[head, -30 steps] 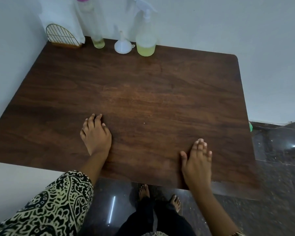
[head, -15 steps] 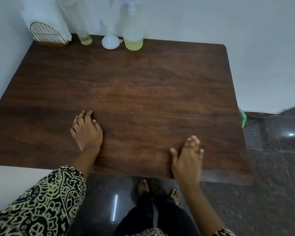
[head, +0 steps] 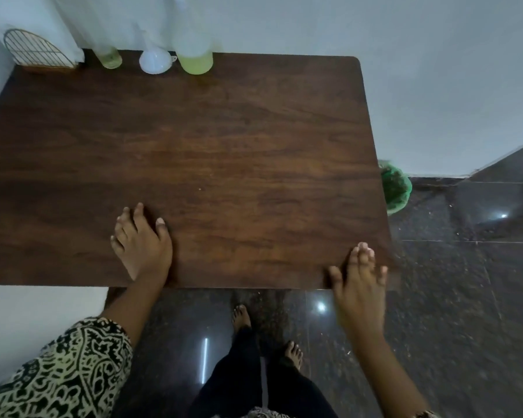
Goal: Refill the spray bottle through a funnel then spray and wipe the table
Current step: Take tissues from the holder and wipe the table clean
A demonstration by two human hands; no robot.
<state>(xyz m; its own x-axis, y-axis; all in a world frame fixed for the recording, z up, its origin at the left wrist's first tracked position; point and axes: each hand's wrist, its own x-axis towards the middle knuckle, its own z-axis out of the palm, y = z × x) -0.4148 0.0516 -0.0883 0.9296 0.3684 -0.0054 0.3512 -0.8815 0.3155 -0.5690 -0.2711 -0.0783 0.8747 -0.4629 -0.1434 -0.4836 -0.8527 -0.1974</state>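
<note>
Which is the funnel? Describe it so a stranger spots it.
Go to the far edge of the dark brown wooden table, by the white wall. Between two clear bottles of yellow-green liquid sits the small white plastic funnel, squat and opaque.

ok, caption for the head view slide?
Head view: left hand rests on the wooden table, right hand at its near edge; funnel and spray bottle untouched at the far edge.

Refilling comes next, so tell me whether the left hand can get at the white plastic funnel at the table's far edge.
Probably yes. The left hand rests open on the brown wooden table, holding nothing, and only bare tabletop lies between it and the white plastic funnel, though the reach is long.
</note>
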